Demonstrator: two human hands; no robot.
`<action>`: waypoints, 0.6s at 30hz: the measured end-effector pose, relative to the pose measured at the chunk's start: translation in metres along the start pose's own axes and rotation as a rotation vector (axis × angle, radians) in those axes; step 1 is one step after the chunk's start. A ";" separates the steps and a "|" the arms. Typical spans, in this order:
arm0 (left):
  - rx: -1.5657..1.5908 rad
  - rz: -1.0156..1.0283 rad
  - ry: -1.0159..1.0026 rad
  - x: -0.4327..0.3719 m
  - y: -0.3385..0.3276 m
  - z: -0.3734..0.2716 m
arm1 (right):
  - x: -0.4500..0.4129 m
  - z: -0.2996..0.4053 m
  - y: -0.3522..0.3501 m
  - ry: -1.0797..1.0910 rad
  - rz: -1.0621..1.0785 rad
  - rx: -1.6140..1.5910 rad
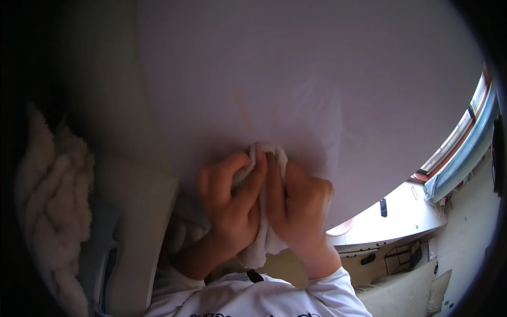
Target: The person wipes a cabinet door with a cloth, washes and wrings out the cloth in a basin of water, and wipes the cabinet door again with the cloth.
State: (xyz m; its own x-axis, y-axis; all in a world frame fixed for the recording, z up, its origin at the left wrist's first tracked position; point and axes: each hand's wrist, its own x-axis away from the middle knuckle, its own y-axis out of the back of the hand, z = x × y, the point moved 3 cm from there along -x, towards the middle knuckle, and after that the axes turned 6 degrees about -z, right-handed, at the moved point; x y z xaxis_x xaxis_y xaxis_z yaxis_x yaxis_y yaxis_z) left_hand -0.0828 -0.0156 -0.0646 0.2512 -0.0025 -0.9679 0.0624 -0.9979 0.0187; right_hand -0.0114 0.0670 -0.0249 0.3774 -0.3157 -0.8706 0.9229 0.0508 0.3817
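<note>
My left hand and my right hand are side by side in front of me, both gripping a white terry cloth. The cloth is bunched between the fingers at its top, and its loose ends hang down towards my chest. My thumbs meet near the middle of the bunched part. Beyond the hands spreads a large, smooth, pale wall or panel, with yellowish streaks just above the cloth. Whether the cloth touches this surface, I cannot tell.
Cream fleecy fabric and folded blue cloth lie at the left, beside a pale upright panel. To the right are a window, a light-blue curtain and a white desktop with a dark phone-like object.
</note>
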 end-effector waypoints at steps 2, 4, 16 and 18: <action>-0.024 0.009 -0.022 -0.015 0.003 -0.006 | -0.006 0.002 0.003 0.033 -0.001 0.020; -0.039 0.003 -0.022 -0.019 0.005 -0.003 | -0.015 0.009 0.004 0.051 0.028 0.012; -0.042 -0.027 -0.073 -0.013 0.004 0.012 | -0.009 0.000 -0.014 0.009 0.031 0.008; -0.050 0.007 -0.054 -0.004 0.001 0.015 | 0.002 -0.002 -0.017 -0.014 0.049 -0.001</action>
State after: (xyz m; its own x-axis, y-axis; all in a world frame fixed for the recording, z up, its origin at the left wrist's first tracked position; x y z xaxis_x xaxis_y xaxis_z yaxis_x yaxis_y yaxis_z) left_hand -0.0988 -0.0173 -0.0642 0.1997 -0.0139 -0.9798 0.1099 -0.9933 0.0365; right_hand -0.0259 0.0672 -0.0338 0.4214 -0.3262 -0.8462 0.9032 0.0673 0.4239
